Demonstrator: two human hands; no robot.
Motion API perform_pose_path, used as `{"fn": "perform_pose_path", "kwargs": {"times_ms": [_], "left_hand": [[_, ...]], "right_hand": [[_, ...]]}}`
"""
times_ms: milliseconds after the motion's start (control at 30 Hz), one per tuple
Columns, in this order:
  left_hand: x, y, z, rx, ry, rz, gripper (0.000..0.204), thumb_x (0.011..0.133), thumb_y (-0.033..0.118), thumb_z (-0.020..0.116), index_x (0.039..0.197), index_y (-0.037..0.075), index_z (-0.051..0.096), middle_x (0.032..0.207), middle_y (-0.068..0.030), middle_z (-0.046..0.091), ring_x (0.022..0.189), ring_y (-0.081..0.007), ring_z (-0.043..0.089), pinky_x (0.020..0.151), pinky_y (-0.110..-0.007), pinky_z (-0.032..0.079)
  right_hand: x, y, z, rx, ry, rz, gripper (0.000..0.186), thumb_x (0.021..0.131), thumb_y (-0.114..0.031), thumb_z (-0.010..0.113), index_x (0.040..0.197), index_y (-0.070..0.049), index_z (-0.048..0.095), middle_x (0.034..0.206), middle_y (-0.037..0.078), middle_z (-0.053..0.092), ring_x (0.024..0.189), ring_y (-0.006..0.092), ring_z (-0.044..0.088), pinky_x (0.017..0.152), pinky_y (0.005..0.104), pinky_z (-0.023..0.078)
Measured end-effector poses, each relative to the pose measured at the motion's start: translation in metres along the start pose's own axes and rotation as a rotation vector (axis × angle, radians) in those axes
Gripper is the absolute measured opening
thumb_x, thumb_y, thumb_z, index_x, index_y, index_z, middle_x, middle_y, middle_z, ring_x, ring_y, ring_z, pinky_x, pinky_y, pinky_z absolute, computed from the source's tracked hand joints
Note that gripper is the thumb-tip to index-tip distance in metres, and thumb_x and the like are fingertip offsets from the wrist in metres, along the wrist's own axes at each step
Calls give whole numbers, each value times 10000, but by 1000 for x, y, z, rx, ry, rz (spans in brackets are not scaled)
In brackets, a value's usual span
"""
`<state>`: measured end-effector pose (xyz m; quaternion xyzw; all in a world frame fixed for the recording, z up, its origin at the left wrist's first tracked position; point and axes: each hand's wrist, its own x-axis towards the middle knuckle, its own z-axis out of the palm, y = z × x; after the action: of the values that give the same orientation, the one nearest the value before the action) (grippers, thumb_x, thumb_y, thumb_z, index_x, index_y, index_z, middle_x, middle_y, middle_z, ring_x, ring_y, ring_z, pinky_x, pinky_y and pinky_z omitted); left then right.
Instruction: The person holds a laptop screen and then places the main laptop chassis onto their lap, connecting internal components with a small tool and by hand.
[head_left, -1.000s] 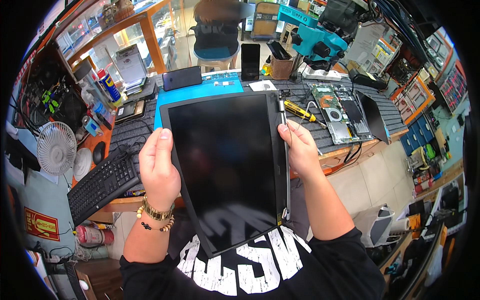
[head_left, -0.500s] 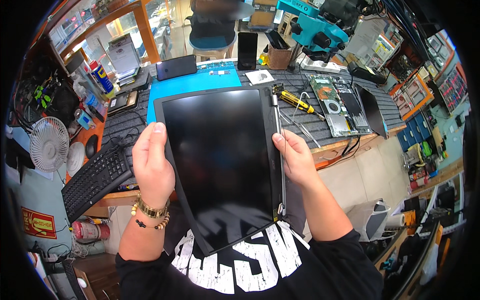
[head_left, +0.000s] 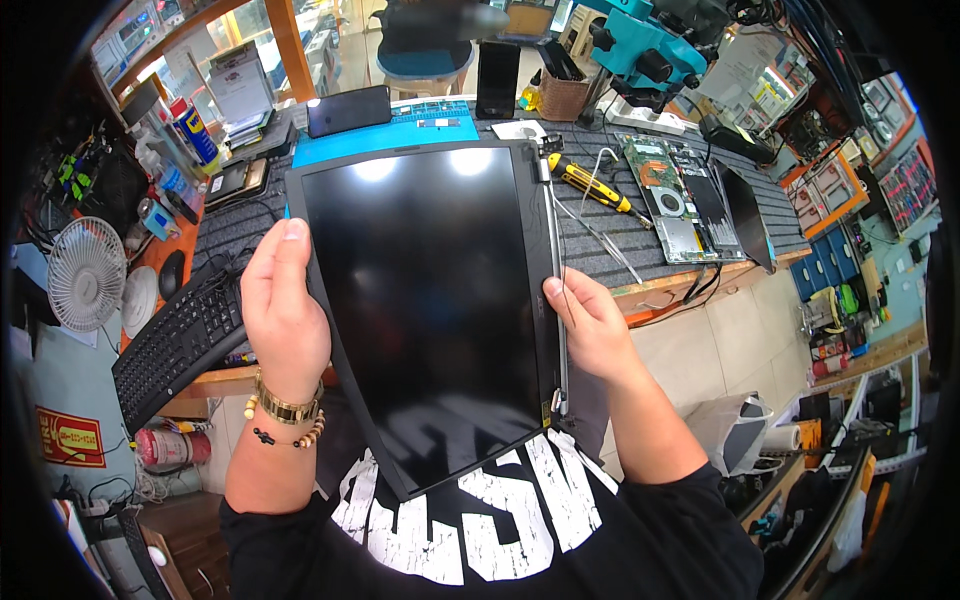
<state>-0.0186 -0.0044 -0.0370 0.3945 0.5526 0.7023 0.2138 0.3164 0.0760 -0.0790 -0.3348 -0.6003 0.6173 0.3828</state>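
Note:
A laptop screen assembly (head_left: 425, 310), black and glossy in a dark bezel, is held up on its short side above my lap. My left hand (head_left: 284, 300) grips its left edge, thumb on the bezel and the other fingers hidden behind. On the opposite edge, by the metal hinge strip and a thin cable, my right hand (head_left: 590, 325) pinches the frame with its thumb in front. Beyond it on the bench lie a yellow-and-black screwdriver (head_left: 590, 184) and an opened laptop base (head_left: 685, 200) with its board and fan exposed.
A blue work mat (head_left: 340, 150) carries a phone (head_left: 349, 111) at the back. At left are a black keyboard (head_left: 180, 345) and a small white fan (head_left: 87, 272). A teal microscope (head_left: 655, 50) stands at the back right. Behind the bench is a person on a stool (head_left: 425, 62).
The screen has shifted slightly up and left in the picture, and both hands have kept their hold. Reflections on the panel's upper part have become two bright spots.

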Motion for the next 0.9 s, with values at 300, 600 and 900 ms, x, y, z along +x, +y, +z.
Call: {"fn": "perform_pose_path", "kwargs": {"times_ms": [300,600,900], "left_hand": [[4,20,12,127,33,133,293,1178,207,593,1101,-56,699,1043,-7,624,977,-97,535,892,-272,444],[26,-6,-1,349,147,332,383,1140,220,666,1310,-109,759,1253,-135,799,1170,-174,714,1084,-311,522],[48,19,8,-19,81,106,369,1147,201,640,1327,-98,759,1241,-104,807,1088,-133,725,996,-273,542]], "right_hand": [[-14,-2,-9,-162,-80,13,253,1203,-215,571,1223,-6,712,1021,-59,664,964,44,552,866,261,484],[-22,-4,-6,-130,-127,38,228,1189,-159,575,1268,16,698,1016,-42,682,933,35,575,822,257,500],[-23,-12,-27,-142,-319,263,229,1174,-161,614,1269,25,710,1071,-10,729,937,53,639,816,269,540]]}}
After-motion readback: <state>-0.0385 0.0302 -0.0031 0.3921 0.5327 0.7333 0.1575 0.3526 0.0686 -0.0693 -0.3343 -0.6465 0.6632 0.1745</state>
